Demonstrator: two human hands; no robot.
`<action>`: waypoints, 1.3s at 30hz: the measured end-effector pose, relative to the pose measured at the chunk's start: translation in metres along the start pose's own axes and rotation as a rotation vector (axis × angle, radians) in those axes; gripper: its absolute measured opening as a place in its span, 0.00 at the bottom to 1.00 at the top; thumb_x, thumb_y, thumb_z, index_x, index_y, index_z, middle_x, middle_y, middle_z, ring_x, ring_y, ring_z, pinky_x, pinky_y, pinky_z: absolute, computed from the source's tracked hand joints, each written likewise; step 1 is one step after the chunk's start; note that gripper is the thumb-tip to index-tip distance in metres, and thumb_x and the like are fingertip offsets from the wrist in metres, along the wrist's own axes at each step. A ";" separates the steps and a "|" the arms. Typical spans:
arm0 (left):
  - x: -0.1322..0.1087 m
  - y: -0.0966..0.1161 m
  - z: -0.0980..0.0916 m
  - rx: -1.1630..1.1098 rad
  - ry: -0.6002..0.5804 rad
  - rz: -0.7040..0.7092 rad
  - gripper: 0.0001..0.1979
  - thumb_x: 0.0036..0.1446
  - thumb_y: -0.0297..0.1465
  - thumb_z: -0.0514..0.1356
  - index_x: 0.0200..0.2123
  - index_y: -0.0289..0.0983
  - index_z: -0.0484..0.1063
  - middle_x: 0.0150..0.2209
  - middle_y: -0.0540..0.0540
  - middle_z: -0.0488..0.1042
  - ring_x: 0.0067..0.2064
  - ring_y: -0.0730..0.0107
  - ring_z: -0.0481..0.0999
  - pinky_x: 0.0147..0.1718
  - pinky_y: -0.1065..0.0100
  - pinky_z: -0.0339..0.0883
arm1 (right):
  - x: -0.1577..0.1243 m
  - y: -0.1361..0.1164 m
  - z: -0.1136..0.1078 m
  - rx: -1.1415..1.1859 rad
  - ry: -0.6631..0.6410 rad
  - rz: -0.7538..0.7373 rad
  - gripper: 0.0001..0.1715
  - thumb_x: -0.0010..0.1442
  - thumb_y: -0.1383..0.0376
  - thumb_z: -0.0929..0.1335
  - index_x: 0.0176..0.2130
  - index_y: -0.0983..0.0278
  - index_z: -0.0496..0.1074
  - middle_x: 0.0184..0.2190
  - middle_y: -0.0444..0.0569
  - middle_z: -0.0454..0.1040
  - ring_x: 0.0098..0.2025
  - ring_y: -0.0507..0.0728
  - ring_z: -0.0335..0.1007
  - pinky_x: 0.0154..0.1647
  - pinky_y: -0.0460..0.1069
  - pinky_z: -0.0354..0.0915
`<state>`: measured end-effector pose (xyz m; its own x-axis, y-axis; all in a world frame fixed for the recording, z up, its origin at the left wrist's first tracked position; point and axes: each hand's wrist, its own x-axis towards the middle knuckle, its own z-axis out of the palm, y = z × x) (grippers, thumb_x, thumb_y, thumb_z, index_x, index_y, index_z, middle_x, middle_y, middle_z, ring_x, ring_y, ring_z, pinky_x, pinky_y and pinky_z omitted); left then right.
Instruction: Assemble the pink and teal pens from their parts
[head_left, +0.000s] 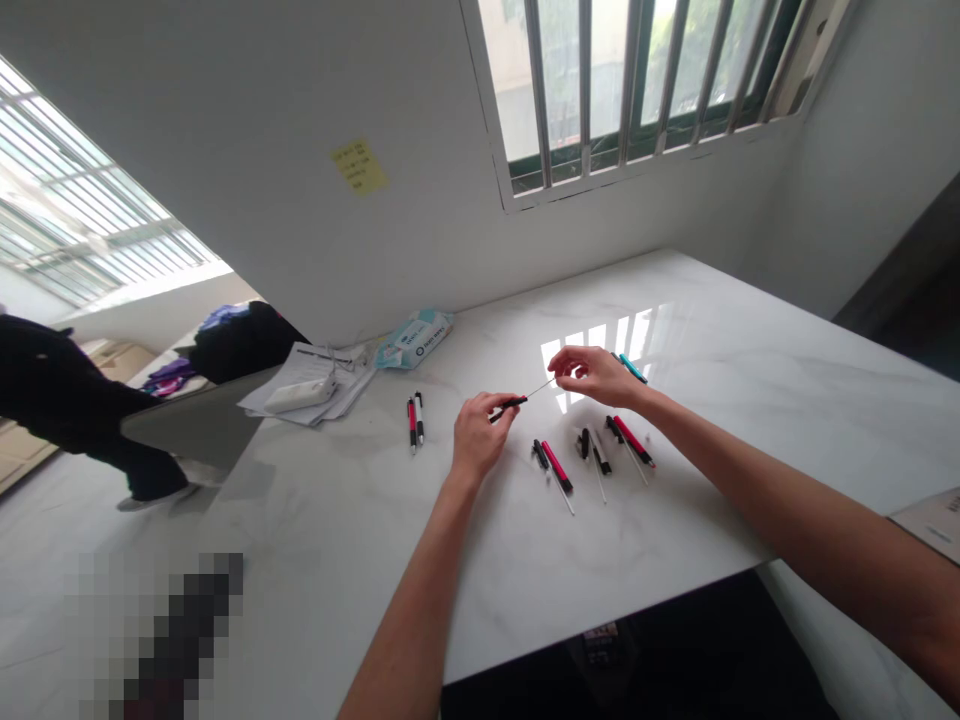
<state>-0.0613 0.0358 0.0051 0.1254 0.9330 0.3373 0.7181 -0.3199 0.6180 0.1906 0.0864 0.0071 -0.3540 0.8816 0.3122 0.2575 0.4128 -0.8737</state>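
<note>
Left of centre, printed papers (259,408) are seen on the table (360,560); their text cannot be made out. Above them, a yellow note (360,166) is fixed to the wall, its handwriting too small to be read. On the blue-and-white packet (409,345), dark lettering is shown, tilted and too blurred to be deciphered. Below it, two whole pens, a red pen (412,425) and a white pen (420,415), are laid side by side. Near the centre, a black pen barrel with a red end (514,402) is gripped by the nearly closed left hand (476,430). From its end a thin rod (541,387) is extended, its far tip apparently pinched by the curled right hand (589,375). The barrel may be judged light, stiff and smooth, best held at mid-length; the rod, slender and easily bent, is best taken near its end. Right of centre, three dismantled pens (556,466) are arranged in a row.
</note>
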 end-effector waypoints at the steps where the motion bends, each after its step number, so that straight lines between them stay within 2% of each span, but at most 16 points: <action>1: 0.000 0.001 0.000 0.006 -0.003 -0.004 0.09 0.63 0.31 0.64 0.43 0.47 0.84 0.43 0.48 0.83 0.44 0.63 0.77 0.47 0.62 0.72 | 0.000 -0.001 0.000 -0.005 -0.002 0.000 0.12 0.56 0.65 0.70 0.41 0.62 0.79 0.38 0.48 0.81 0.38 0.55 0.75 0.39 0.51 0.69; 7: -0.001 0.002 0.000 0.028 -0.011 -0.006 0.09 0.63 0.30 0.64 0.42 0.48 0.84 0.42 0.48 0.83 0.44 0.63 0.78 0.48 0.62 0.72 | -0.003 -0.004 0.000 -0.074 -0.017 -0.018 0.12 0.56 0.66 0.70 0.41 0.61 0.79 0.39 0.47 0.82 0.39 0.55 0.75 0.42 0.52 0.69; 13: -0.001 0.003 0.001 0.118 -0.030 0.043 0.08 0.63 0.31 0.64 0.42 0.47 0.84 0.42 0.48 0.82 0.44 0.61 0.76 0.49 0.60 0.69 | -0.006 -0.002 0.001 -0.178 -0.079 -0.110 0.11 0.57 0.66 0.71 0.41 0.58 0.80 0.39 0.45 0.83 0.41 0.56 0.75 0.43 0.52 0.69; 17: -0.002 0.006 0.002 0.138 -0.062 0.086 0.08 0.64 0.33 0.64 0.43 0.47 0.84 0.41 0.47 0.81 0.45 0.61 0.76 0.49 0.60 0.68 | -0.007 -0.001 0.003 -0.260 -0.111 -0.170 0.11 0.58 0.68 0.72 0.41 0.57 0.81 0.38 0.44 0.83 0.42 0.57 0.76 0.45 0.52 0.69; 21: -0.002 0.007 0.003 0.117 -0.079 0.065 0.08 0.64 0.33 0.64 0.43 0.47 0.84 0.41 0.47 0.81 0.44 0.61 0.76 0.48 0.60 0.67 | -0.007 -0.006 0.000 -0.373 -0.113 -0.178 0.12 0.58 0.70 0.73 0.40 0.56 0.82 0.37 0.45 0.83 0.46 0.60 0.77 0.47 0.53 0.69; 23: -0.003 0.008 0.004 0.095 -0.086 0.050 0.08 0.64 0.33 0.64 0.43 0.47 0.84 0.41 0.48 0.82 0.43 0.62 0.76 0.48 0.60 0.67 | -0.007 -0.009 -0.002 -0.431 -0.094 -0.206 0.11 0.58 0.69 0.75 0.41 0.56 0.82 0.39 0.46 0.83 0.49 0.62 0.75 0.48 0.55 0.69; 28: -0.005 0.011 0.011 0.002 -0.108 0.062 0.07 0.63 0.34 0.65 0.42 0.46 0.84 0.40 0.49 0.83 0.39 0.64 0.76 0.46 0.62 0.69 | -0.008 -0.014 0.003 -0.505 -0.073 -0.386 0.13 0.57 0.61 0.79 0.43 0.57 0.81 0.42 0.50 0.83 0.54 0.67 0.70 0.53 0.60 0.66; 32: -0.006 0.013 0.016 -0.053 -0.122 0.085 0.07 0.63 0.37 0.65 0.40 0.44 0.83 0.38 0.48 0.82 0.39 0.65 0.77 0.42 0.64 0.69 | -0.012 -0.020 0.016 -0.488 -0.093 -0.439 0.03 0.63 0.62 0.76 0.39 0.57 0.82 0.37 0.50 0.83 0.51 0.65 0.71 0.50 0.58 0.65; 35: -0.006 0.014 0.018 -0.067 -0.121 0.088 0.08 0.63 0.39 0.65 0.38 0.43 0.83 0.36 0.48 0.81 0.39 0.64 0.77 0.42 0.65 0.70 | -0.015 -0.026 0.022 -0.467 -0.088 -0.442 0.03 0.65 0.66 0.74 0.37 0.59 0.82 0.33 0.49 0.82 0.48 0.64 0.71 0.47 0.56 0.64; 39: -0.006 0.014 0.018 -0.079 -0.110 0.077 0.08 0.63 0.38 0.65 0.39 0.43 0.82 0.36 0.48 0.81 0.39 0.65 0.76 0.42 0.65 0.69 | -0.018 -0.032 0.022 -0.525 -0.120 -0.460 0.01 0.64 0.64 0.75 0.38 0.59 0.82 0.34 0.50 0.82 0.47 0.64 0.71 0.47 0.56 0.61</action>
<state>-0.0397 0.0286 -0.0016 0.2553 0.9161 0.3093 0.6482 -0.3995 0.6483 0.1689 0.0526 0.0212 -0.6199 0.5725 0.5367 0.4470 0.8197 -0.3581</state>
